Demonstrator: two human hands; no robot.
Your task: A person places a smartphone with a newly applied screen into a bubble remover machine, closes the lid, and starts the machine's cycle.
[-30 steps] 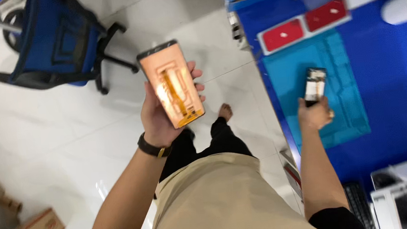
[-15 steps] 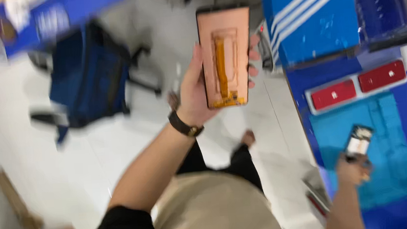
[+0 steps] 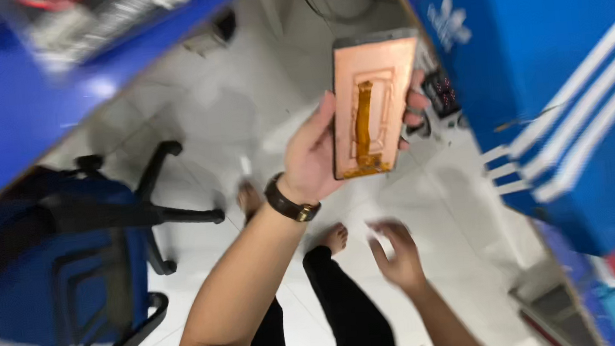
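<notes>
Left hand (image 3: 315, 154) grips copper-coloured phone panel (image 3: 372, 106), raised upright, orange flex strip facing up. Right hand (image 3: 398, 254) blurred, fingers loosely spread, empty. Blue office chair (image 3: 57, 276) on floor beside.

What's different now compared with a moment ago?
The right hand no longer holds the small dark phone part; it hangs empty and blurred over the floor. The view has swung away from the blue work mat. The left hand still holds up the copper-coloured panel.

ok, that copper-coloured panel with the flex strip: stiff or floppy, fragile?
The panel probably stays stiff: it stands flat in the left hand, held only by its edges. Likely light, one hand lifts it. The ribbon looks thin, so possibly fragile.
</notes>
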